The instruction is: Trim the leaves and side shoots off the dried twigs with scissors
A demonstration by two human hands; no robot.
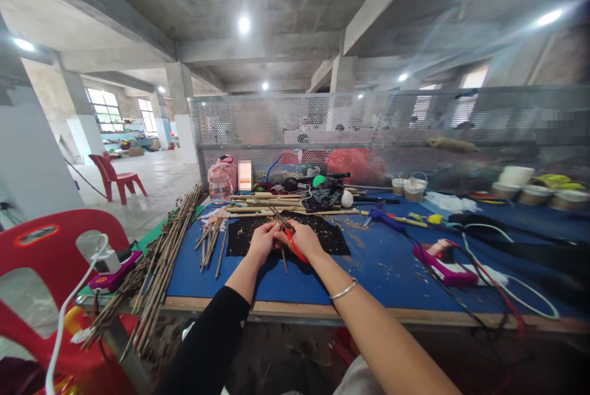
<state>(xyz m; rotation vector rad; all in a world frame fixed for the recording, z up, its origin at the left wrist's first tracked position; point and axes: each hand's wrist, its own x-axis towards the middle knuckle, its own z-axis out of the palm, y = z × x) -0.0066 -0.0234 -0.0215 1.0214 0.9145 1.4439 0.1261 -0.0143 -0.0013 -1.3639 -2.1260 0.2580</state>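
Note:
My right hand (pixel 302 238) grips a pair of scissors (pixel 295 247) with red handles, the blades pointing up and away from me. Close against it is my left hand (pixel 263 241), its fingers pinched together around what looks like a thin twig (pixel 284 260), whose lower end shows below the hands. Both hands are above a black cloth (pixel 334 236) strewn with pale shavings. Left of the cloth lie several short cut sticks (pixel 209 249). The exact spot between the fingertips is too small to make out.
A bundle of long twigs (pixel 161 266) overhangs the blue table's (pixel 369 281) left edge. Behind the cloth are bamboo rods (pixel 262 203) and dark yarn (pixel 322 195). A blue glue gun (pixel 385 217) and purple power strip (pixel 449 269) with loose cables lie right. A red chair (pixel 64 229) stands left.

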